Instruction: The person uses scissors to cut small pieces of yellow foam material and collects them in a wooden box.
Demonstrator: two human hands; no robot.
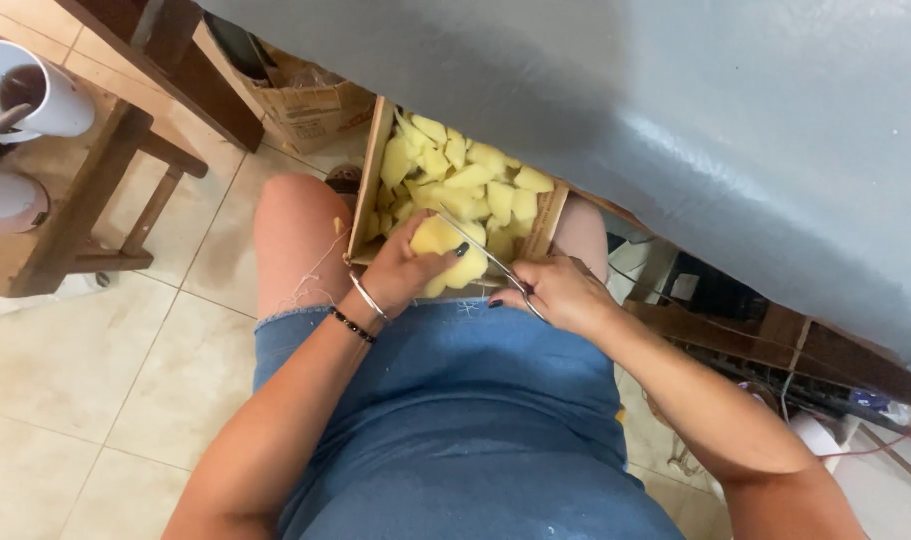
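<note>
The left hand (407,268) is curled closed, fingers toward two o'clock; the right hand (560,293) is clenched, knuckles toward ten.

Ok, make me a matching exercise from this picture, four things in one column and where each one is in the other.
Things:
1. left hand
2. right hand
3. wooden box
4. white mug

Places:
A. on the wooden stool
B. on the person's lap
C. around a yellow foam piece
D. gripping the scissors

Pairs: 1-C, 2-D, 3-B, 4-A
</note>
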